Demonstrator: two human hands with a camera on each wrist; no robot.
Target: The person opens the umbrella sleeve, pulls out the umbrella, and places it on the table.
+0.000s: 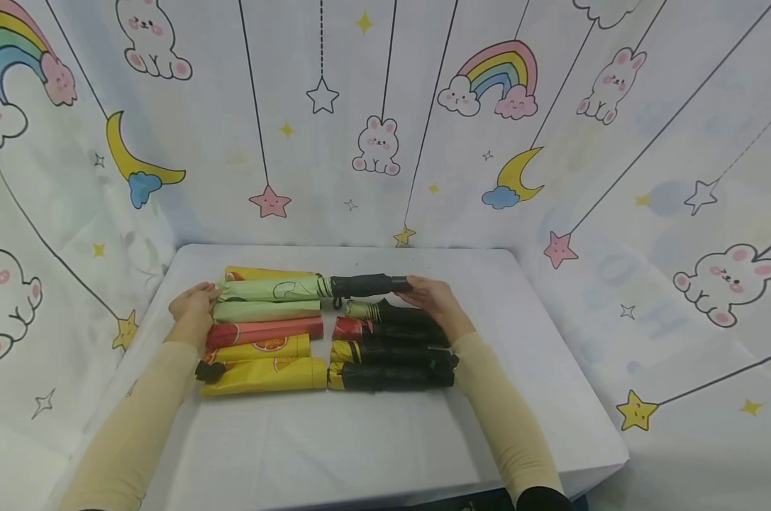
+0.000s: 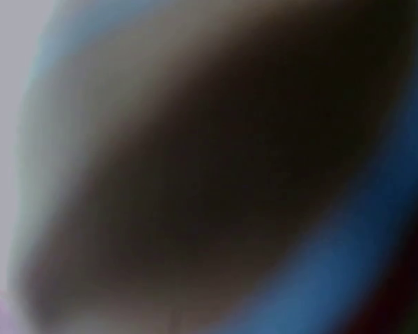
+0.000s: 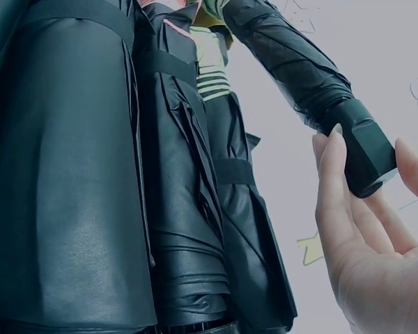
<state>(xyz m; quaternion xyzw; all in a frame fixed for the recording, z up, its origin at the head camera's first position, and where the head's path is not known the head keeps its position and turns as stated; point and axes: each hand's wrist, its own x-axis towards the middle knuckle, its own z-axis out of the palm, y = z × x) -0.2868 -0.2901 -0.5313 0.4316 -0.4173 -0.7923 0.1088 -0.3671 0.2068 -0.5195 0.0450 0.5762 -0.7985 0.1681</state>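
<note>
A folded umbrella (image 1: 362, 285) with a black body lies across the far row, its left part light green. My right hand (image 1: 433, 298) pinches its black handle (image 3: 366, 149) between thumb and fingers, as the right wrist view shows up close. At the other end, my left hand (image 1: 195, 305) holds the tip of the light green part (image 1: 267, 289). Just below lie a second light green sleeve (image 1: 270, 311) and a black umbrella with a green end (image 1: 391, 313). The left wrist view is a dark blur.
Nearer me lie a red sleeve (image 1: 270, 331) and yellow sleeves (image 1: 276, 375), with black folded umbrellas (image 1: 391, 376) to their right. Another yellow piece (image 1: 264, 272) shows behind the held umbrella. All are on a white table (image 1: 359, 447) before a patterned cloth backdrop (image 1: 334, 156).
</note>
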